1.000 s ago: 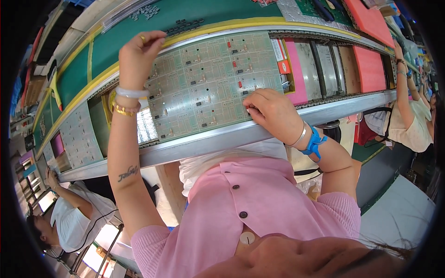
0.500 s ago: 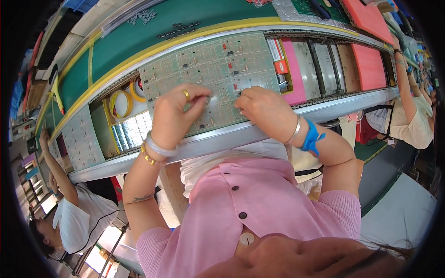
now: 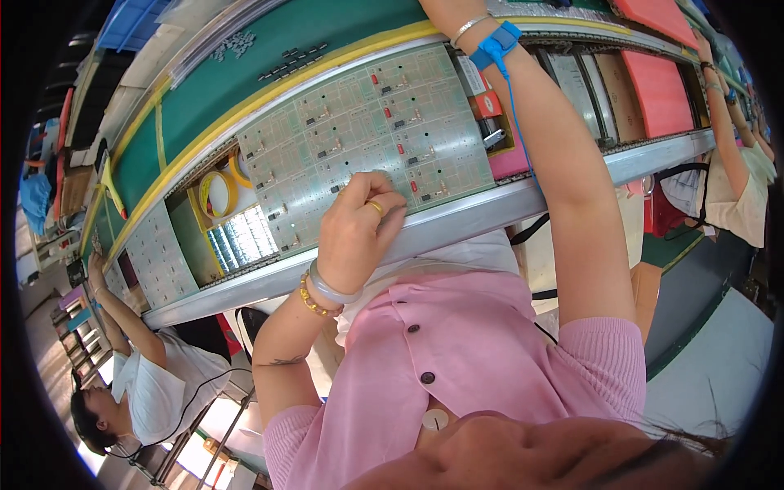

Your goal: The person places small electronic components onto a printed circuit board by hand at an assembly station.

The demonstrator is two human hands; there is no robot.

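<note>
The left hand [image 3: 363,220] is above the circuit board [image 3: 445,151], near its front edge, with fingers curled together; I cannot tell whether they pinch something. The board lies behind the metal rail [image 3: 465,214] and carries four red components [image 3: 400,149]. The right hand is outside the view, so its state is unknown; its wrist wears a blue strap [image 3: 496,47]. Farther, black components [image 3: 292,62] rest on the green surface [image 3: 204,98].

Left head-worn fisheye is looking steeply down from close above; circuit board [image 3: 366,147] is showing upper-centre, wearer's pink top [image 3: 465,343] lower-centre; wide field is catching co-worker [image 3: 167,390] at left.
</note>
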